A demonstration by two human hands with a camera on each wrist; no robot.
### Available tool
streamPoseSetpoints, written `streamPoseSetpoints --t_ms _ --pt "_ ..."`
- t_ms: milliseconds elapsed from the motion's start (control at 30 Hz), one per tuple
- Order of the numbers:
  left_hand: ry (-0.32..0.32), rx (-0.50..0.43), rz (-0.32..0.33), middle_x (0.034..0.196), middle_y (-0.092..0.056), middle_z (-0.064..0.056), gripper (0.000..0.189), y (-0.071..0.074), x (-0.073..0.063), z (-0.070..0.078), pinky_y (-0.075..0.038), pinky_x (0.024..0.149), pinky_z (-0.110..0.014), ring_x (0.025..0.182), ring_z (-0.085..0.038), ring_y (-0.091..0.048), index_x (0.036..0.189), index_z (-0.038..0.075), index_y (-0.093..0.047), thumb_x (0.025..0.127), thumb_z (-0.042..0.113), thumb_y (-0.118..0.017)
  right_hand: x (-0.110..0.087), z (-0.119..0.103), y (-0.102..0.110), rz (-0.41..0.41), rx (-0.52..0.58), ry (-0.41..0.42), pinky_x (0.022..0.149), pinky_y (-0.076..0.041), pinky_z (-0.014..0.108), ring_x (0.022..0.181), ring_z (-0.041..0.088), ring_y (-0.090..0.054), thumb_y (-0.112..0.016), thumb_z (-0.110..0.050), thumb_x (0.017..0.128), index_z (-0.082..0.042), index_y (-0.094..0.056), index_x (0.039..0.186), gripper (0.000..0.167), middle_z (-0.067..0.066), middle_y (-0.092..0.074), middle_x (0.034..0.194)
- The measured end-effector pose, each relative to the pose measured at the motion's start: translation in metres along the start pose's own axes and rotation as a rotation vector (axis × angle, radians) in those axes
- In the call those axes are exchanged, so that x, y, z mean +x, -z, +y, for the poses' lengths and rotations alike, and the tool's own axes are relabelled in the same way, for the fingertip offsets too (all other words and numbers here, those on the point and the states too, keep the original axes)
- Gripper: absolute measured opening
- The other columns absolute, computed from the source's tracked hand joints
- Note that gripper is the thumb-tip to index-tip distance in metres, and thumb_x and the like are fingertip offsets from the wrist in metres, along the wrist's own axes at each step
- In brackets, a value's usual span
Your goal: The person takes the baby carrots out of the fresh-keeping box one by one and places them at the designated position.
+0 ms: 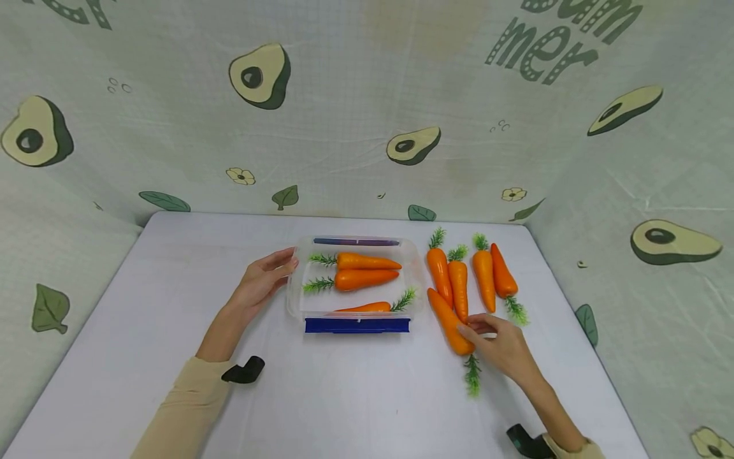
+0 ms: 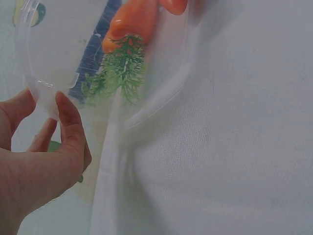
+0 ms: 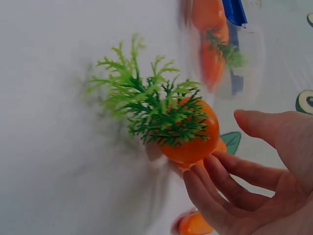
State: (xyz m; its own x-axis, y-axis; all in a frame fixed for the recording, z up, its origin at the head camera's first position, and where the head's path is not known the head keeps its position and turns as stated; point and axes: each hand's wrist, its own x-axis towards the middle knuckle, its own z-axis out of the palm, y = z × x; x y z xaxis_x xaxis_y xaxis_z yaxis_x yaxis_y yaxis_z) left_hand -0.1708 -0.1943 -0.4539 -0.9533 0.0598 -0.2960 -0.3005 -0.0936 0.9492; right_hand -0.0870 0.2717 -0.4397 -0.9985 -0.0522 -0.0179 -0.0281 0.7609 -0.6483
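Pinching the box (image 1: 357,325) by its near edge with left hand (image 1: 260,280); loose-fingered with right hand (image 1: 501,344), at the carrot (image 1: 444,317) just by its fingertips. Might roll that carrot away, or into other carrots (image 1: 439,277) beyond right hand, by nudging before closing thumb against fingers

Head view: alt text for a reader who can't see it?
A person's left hand holds the side of a clear container with three carrots inside; their right hand is at the nearest of five loose carrots beside it on a white table. Avocado-print fabric hangs behind.
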Motion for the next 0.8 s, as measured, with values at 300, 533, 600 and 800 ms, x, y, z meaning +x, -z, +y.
streamPoseSetpoints --t_ms 300,533,600,800 --pt "-0.007 0.004 0.003 0.154 -0.046 -0.013 0.058 0.000 -0.001 0.001 -0.050 0.095 -0.020 0.116 -0.006 -0.057 0.154 0.006 -0.047 0.102 0.024 -0.068 0.021 -0.024 0.010 0.020 0.009 0.165 0.079 -0.062 0.037 0.089 0.027 -0.071 -0.079 -0.018 0.093 0.007 -0.072 0.112 0.032 0.011 -0.074 0.098" --pt "0.004 -0.003 0.011 0.156 -0.044 -0.013 0.059 0.000 -0.002 0.002 -0.049 0.093 -0.017 0.112 -0.003 -0.056 0.155 0.005 -0.045 0.102 0.022 -0.067 0.039 -0.041 0.012 0.028 0.016 0.243 0.083 -0.060 0.048 0.090 0.031 -0.072 -0.079 -0.011 0.092 0.007 -0.072 0.111 0.027 0.013 -0.074 0.098" --pt "0.003 -0.012 0.010 0.156 -0.044 -0.014 0.059 0.000 -0.002 0.003 -0.049 0.093 -0.017 0.111 -0.002 -0.057 0.155 0.004 -0.044 0.102 0.020 -0.067 0.044 -0.046 0.012 0.019 0.010 0.253 0.083 -0.060 0.051 0.091 0.033 -0.072 -0.078 -0.012 0.094 0.007 -0.072 0.112 0.027 0.014 -0.074 0.100" --pt "-0.007 -0.021 0.003 0.157 -0.043 -0.017 0.060 -0.001 -0.002 0.002 -0.050 0.096 -0.021 0.109 -0.001 -0.058 0.154 0.002 -0.044 0.102 0.019 -0.067 0.056 -0.064 0.011 -0.022 0.007 0.257 0.084 -0.060 0.050 0.096 0.036 -0.071 -0.077 -0.016 0.095 0.005 -0.071 0.116 0.030 0.018 -0.074 0.109"
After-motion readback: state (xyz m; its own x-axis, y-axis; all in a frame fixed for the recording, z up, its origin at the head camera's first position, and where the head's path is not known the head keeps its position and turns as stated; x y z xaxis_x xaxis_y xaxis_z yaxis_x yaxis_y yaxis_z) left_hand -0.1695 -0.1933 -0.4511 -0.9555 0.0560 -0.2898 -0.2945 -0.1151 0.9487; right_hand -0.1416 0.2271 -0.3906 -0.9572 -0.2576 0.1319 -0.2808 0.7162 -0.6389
